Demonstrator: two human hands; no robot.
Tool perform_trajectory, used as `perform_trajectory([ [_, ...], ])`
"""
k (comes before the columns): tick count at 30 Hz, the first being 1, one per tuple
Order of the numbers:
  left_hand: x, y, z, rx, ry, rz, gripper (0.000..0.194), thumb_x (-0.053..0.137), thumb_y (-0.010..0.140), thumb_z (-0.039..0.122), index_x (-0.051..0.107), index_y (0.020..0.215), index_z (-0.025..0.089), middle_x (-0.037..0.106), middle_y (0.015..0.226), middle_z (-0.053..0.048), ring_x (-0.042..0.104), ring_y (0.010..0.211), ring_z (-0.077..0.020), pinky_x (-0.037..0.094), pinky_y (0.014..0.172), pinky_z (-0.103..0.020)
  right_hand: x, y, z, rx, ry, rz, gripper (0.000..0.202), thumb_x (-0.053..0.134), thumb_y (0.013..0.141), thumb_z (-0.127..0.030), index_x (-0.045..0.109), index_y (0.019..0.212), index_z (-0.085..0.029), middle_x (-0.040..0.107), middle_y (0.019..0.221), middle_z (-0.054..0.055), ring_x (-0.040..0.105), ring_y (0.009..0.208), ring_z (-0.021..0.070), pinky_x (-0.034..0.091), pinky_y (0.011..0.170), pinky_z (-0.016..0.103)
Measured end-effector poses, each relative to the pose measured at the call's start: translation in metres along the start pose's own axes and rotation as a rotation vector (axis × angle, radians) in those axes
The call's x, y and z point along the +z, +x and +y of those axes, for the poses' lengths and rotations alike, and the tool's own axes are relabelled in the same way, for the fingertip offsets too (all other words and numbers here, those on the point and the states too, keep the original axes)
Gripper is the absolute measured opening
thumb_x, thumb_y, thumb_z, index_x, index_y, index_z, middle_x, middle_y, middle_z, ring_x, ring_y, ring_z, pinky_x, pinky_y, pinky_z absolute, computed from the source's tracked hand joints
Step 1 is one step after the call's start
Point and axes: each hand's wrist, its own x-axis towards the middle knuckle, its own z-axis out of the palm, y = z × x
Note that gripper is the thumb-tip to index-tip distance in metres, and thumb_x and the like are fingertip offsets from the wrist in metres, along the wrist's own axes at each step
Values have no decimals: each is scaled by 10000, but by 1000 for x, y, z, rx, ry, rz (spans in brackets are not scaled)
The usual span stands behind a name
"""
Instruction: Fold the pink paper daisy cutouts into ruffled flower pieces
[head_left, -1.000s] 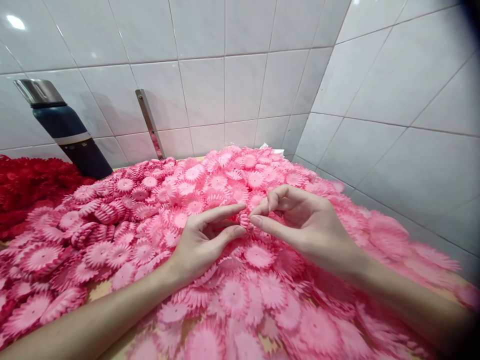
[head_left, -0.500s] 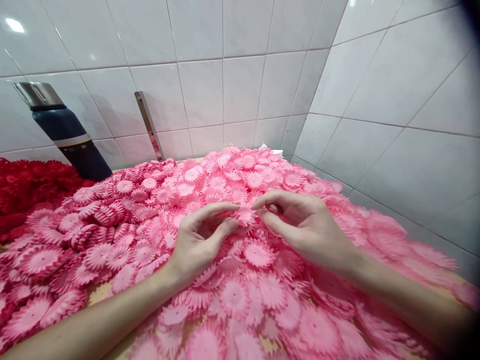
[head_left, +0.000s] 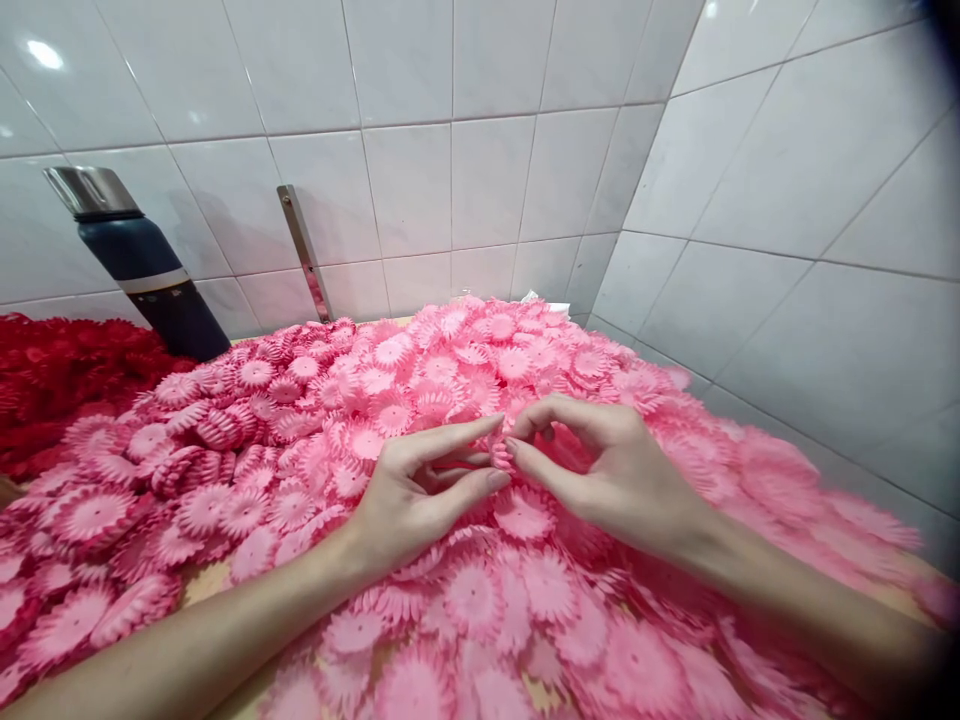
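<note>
- While both hands meet above the heap, a small pink frilled disc (head_left: 500, 451) sits between their fingertips, over the middle of the counter (head_left: 206, 582), well apart from the back edge.
- Left hand (head_left: 412, 487): grasping the disc from its left side; index tip above, thumb tip below.
- Right hand (head_left: 622, 472): thumb and index tips close together at the disc's right side; cannot tell whether they pinch it or merely touch.
- Disc orientation: nearly edge-on, frilled rim toward the camera. Long axis roughly upright, running from left thumb to left index. Facing of flat side: cannot tell, partly covered.
- Heap of pink discs (head_left: 472, 597): beneath both hands, reaching the counter's back edge.
- Red heap (head_left: 71, 375): left end of counter.
- Dark blue bottle (head_left: 154, 270): near back edge, beside red heap.
</note>
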Motion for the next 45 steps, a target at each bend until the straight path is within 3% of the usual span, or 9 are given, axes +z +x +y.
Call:
perform_trajectory([
  [6,2,-1,3,28,49,16,345,729,759,65,721,1085,178,747,1067,-65,732,894,-160,620,802,-220,-1,-3,0,46,108,-78,108,573,837,-166,595,740,-209,625,715,-4,594,665,140,482,602,265],
  [12,1,2,4,-117,3,161,274,732,783,168,708,1053,127,771,931,-62,745,779,-168,642,738,-247,-1,-1,0,77,201,-65,162,554,835,-161,516,685,-211,544,631,-27,527,563,115,428,497,233],
  [15,-1,5,2,-156,-74,211,319,734,785,190,690,1096,135,774,920,-56,751,787,-182,649,759,-286,-4,-2,1,45,176,19,187,583,811,-154,493,658,-214,600,698,-5,591,656,140,483,598,266],
  [19,-3,6,0,-119,-47,183,351,763,756,163,703,1102,177,771,1003,-44,748,848,-175,640,772,-249,-5,-2,3,-74,90,146,146,674,765,-164,537,763,-215,644,954,53,613,964,225,477,877,394],
  [26,-4,4,-2,-89,-56,105,318,752,763,114,731,1060,226,768,1052,-15,740,907,-157,616,811,-210,3,-3,2,-83,265,21,132,640,834,-131,554,862,-227,624,885,8,618,867,169,525,832,363],
  [45,-2,6,1,-110,-74,107,315,769,725,95,738,1025,184,777,1010,-46,744,901,-196,623,827,-289,1,-7,3,-68,296,0,133,659,829,-141,570,860,-235,617,869,6,613,852,175,528,822,373],
])
